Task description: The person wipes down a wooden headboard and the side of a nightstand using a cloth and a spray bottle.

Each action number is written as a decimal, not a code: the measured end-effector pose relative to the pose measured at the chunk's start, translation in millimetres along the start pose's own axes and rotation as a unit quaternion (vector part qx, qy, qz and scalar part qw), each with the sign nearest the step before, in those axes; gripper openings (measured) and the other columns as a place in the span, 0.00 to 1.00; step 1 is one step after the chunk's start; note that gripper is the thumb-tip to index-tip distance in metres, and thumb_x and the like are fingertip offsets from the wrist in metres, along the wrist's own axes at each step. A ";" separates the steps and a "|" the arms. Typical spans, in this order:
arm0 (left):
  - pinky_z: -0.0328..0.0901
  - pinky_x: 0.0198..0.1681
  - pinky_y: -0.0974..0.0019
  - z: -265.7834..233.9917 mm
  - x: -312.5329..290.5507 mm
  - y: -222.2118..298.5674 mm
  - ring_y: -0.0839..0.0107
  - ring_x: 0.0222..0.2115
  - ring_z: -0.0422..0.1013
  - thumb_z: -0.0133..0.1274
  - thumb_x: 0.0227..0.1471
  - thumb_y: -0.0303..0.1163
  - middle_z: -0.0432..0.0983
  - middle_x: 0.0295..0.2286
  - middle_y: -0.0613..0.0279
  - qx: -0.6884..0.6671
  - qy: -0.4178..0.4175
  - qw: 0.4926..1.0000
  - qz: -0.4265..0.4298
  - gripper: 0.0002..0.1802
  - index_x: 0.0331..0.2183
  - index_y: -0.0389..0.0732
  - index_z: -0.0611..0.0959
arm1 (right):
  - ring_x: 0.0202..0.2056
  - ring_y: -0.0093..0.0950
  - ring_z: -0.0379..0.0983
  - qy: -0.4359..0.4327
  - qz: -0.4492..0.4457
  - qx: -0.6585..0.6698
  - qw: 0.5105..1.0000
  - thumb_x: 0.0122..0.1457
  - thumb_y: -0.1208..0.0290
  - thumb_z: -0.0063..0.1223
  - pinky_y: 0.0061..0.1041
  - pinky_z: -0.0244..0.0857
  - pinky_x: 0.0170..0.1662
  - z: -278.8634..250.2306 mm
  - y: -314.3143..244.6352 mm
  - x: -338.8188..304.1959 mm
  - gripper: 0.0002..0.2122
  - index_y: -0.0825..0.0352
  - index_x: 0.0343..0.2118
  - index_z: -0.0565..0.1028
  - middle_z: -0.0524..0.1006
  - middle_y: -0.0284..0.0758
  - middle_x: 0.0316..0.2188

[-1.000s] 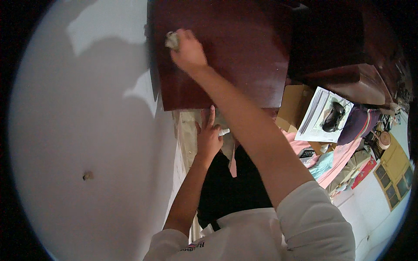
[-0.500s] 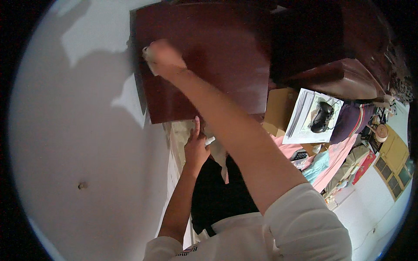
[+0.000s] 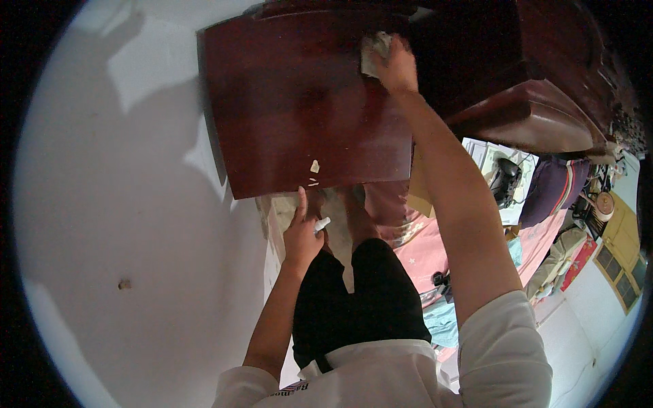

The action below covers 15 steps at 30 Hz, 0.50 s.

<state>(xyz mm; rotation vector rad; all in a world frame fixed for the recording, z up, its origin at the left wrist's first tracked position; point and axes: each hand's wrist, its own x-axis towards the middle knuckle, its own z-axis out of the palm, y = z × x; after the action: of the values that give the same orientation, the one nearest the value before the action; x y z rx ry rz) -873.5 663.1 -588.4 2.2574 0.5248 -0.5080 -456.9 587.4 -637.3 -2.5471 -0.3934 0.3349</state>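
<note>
My right hand (image 3: 401,66) grips a crumpled pale cloth (image 3: 375,53) and rests it on the dark reddish-brown wooden top (image 3: 286,115), near the far right corner. My left hand (image 3: 304,234) is at the near edge of that top, its index finger stretched out to the edge. The other fingers curl around a small white tube-shaped thing (image 3: 323,224); only its end shows. Some small whitish scraps (image 3: 314,166) lie on the wood just ahead of the left fingertip.
A pale wall (image 3: 149,224) runs along the left. Dark glossy furniture (image 3: 537,109) stands at the right. Below it are papers with a black game controller (image 3: 504,182), a cardboard box (image 3: 420,187), a purple cloth (image 3: 544,190) and pink bedding (image 3: 418,251).
My right hand has swept the cloth from the left edge of the top to its far right. The whitish scraps, earlier behind my forearm, now show. My left hand stays almost in place.
</note>
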 end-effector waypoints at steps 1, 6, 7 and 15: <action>0.73 0.36 0.58 -0.5 -2.0 -2.2 0.60 0.37 0.80 0.65 0.43 0.26 0.38 0.71 0.60 0.007 -0.004 1.000 -0.013 0.12 0.33 0.32 0.86 | 0.49 0.53 0.72 0.017 -0.002 0.006 1.000 0.55 0.65 0.61 0.45 0.70 0.51 0.7 3.0 0.5 0.23 0.70 0.51 0.68 0.73 0.53 0.50; 0.74 0.41 0.60 -0.5 2.4 7.3 0.58 0.51 0.74 0.64 0.40 0.24 0.43 0.70 0.57 -0.006 0.000 1.000 -0.021 0.09 0.29 0.38 0.83 | 0.52 0.52 0.71 0.127 -0.002 -0.062 0.990 0.55 0.65 0.62 0.45 0.68 0.54 -11.6 57.6 12.4 0.24 0.70 0.51 0.69 0.74 0.52 0.49; 0.74 0.41 0.59 -0.2 2.5 7.2 0.57 0.52 0.73 0.64 0.40 0.24 0.43 0.70 0.57 -0.015 -0.006 1.000 -0.023 0.09 0.29 0.38 0.83 | 0.52 0.51 0.70 0.141 -0.003 -0.079 0.987 0.55 0.65 0.62 0.45 0.67 0.54 -12.8 65.7 14.8 0.24 0.70 0.52 0.69 0.74 0.52 0.50; 0.73 0.44 0.59 2.7 0.8 -3.8 0.58 0.63 0.61 0.63 0.40 0.23 0.42 0.70 0.55 -0.034 -0.022 0.999 -0.024 0.07 0.28 0.35 0.84 | 0.49 0.52 0.72 0.158 0.060 -0.012 0.986 0.51 0.63 0.65 0.46 0.68 0.52 1.6 27.8 20.5 0.26 0.73 0.49 0.69 0.76 0.51 0.46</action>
<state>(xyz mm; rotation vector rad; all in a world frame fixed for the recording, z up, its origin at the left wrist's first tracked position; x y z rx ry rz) -875.3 663.7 -592.8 2.1685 0.5677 -0.5541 -432.6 572.5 -656.9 -2.5955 -0.1262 -0.0333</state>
